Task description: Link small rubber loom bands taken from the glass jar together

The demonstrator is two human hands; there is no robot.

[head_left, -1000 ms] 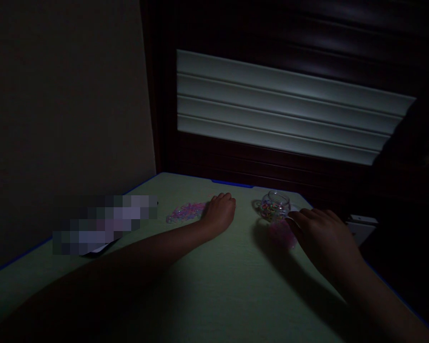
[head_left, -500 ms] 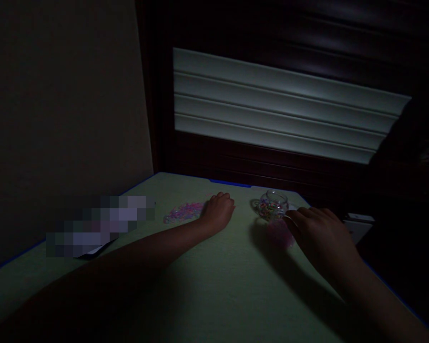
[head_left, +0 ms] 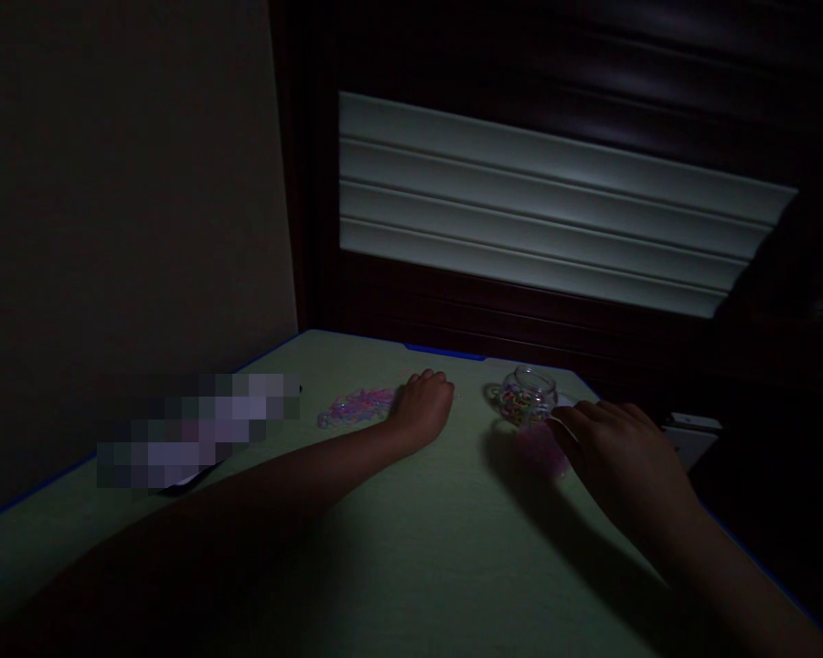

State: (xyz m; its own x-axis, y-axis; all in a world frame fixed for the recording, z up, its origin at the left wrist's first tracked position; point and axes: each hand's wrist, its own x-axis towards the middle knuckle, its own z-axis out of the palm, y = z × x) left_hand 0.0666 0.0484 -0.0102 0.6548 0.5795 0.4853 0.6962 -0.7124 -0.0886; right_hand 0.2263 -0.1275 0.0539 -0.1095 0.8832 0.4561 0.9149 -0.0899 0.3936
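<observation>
My left hand (head_left: 423, 407) rests on the table with its fingers curled down, at the right end of a loose pile of small pink and purple pieces (head_left: 357, 407). The curled fingers hide whatever may be in them. My right hand (head_left: 614, 448) is pinched shut on the upper part of a small see-through bag of pink bits (head_left: 541, 450), which hangs below the fingertips. Just behind the bag stands a round glass jar (head_left: 533, 379) without a lid, partly filled with multicoloured small rings or bands. Dim light blurs the details.
The pale green table (head_left: 411, 539) has a blue edge. A blurred-out flat object (head_left: 198, 434), perhaps a phone or tablet, lies at the left. A white box-like thing (head_left: 689, 439) is beyond the right edge. Dark wooden panelling with a light slatted panel (head_left: 555, 210) rises behind.
The whole view has shifted slightly, moving everything a little to the right. Both hands keep nearly the same place and pose beside the pile and the jar.
</observation>
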